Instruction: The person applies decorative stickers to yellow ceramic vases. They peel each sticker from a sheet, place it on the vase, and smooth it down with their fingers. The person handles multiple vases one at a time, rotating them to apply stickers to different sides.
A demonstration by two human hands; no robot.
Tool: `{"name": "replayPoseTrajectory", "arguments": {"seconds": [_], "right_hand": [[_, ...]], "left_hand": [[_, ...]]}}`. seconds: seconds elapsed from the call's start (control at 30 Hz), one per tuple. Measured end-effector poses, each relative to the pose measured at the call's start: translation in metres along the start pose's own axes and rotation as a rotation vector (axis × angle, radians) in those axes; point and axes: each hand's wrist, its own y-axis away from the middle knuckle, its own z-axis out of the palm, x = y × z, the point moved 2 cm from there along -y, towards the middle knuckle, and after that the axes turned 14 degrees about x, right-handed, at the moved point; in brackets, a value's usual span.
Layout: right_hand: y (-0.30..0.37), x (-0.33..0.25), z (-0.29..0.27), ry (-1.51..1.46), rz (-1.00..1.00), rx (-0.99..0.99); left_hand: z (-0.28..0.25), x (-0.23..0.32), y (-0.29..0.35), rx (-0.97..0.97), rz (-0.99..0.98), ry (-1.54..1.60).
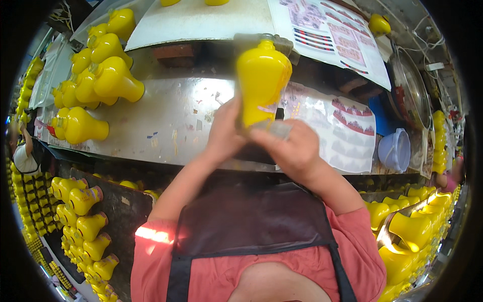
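Note:
A glossy yellow bottle (pixel 263 73) with a narrow neck stands tilted over the metal bench, its neck pointing away from me. My left hand (pixel 224 126) grips its near left side, close to the base. In my right hand (pixel 298 146) a small greyish, see-through flat piece (pixel 280 130) is pinched and held against the bottle's near end; whether it is a scraper or a bit of film I cannot make out. A pinkish printed patch shows low on the bottle. Some fingertips are hidden or blurred.
Several yellow bottles (pixel 108 80) lie on the metal bench (pixel 166 113) at left. Printed decal sheets (pixel 347 146) and a pale blue bucket (pixel 394 151) are at right. A raised white board (pixel 201 25) spans the back. Yellow bottles (pixel 90 226) fill racks on both sides; another person (pixel 26 157) is far left.

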Motion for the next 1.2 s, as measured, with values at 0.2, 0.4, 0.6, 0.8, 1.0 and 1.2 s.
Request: {"name": "replayPoseTrajectory", "arguments": {"seconds": [0.2,0.4,0.6,0.8,1.0,1.2], "right_hand": [[0.016,0.041,-0.025,-0.208,0.83,0.357],[0.032,0.052,-0.017,-0.611,1.45,0.149],[0.028,0.046,0.003,-0.556,1.347,-0.101],[0.027,0.058,-0.005,-0.458,1.268,-0.27],[0.023,0.047,-0.014,-0.417,1.248,-0.319],[0.018,0.04,-0.014,-0.34,1.101,-0.286]], "left_hand": [[-0.015,0.013,0.002,0.044,0.173,-0.184],[-0.005,0.014,-0.003,-0.004,0.031,-0.093],[-0.004,0.013,-0.001,-0.067,0.024,-0.107],[-0.009,0.006,-0.006,-0.241,-0.128,-0.015],[-0.007,0.008,-0.019,-0.256,-0.04,-0.103],[0.007,0.013,-0.022,-0.252,-0.24,0.135]]}}
